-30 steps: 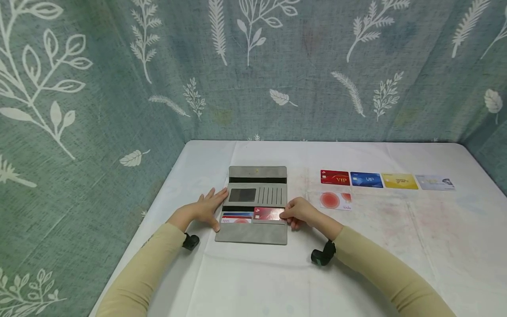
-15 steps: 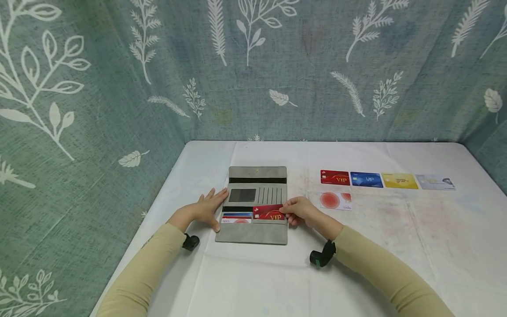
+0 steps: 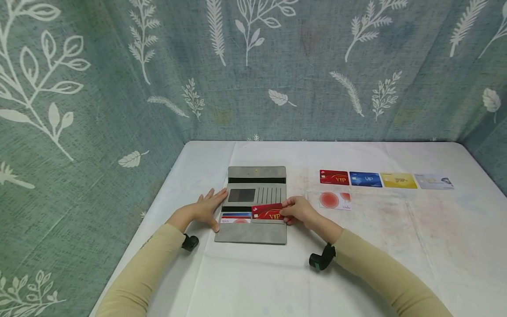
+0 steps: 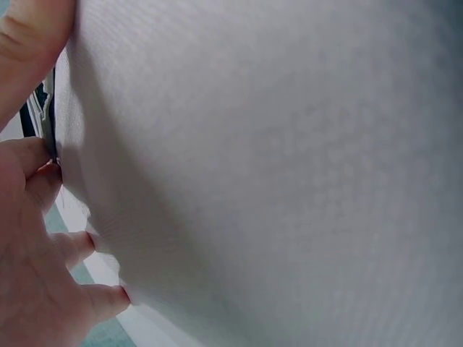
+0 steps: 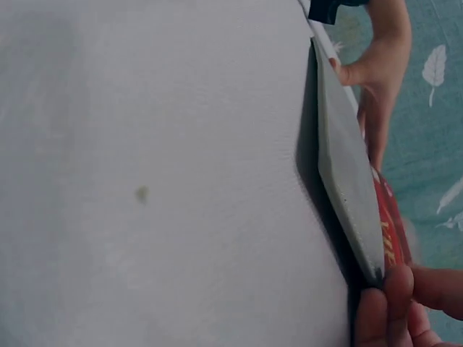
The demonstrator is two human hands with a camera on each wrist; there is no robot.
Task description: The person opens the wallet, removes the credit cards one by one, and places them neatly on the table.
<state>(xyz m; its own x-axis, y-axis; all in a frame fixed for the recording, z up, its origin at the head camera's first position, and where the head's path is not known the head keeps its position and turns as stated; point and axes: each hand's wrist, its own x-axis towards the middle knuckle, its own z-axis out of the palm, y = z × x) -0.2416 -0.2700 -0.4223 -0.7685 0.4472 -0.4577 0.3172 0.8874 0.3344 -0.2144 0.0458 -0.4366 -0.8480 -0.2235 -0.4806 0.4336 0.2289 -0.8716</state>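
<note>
Carries on white tabletop (image 3: pixel 245 281) an open wallet (image 3: pixel 245 204) and, rightward, red card (image 3: pixel 334 178), blue card (image 3: pixel 365 179), yellow card (image 3: pixel 398 180), silvery card (image 3: pixel 434 181) in a row, white card (image 3: pixel 334 200) nearer.

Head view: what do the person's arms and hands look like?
Tan fabric left sleeve and matching right sleeve, both long. Left hand and right hand ungloved. Small black left wrist camera; black right wrist camera with a small green patch. No cables visible.

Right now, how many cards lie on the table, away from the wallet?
5: red card, blue card, yellow card and pale card in a left-to-right row; white card on the near side of the red one. Cards stacked underneath would be hidden.
</note>
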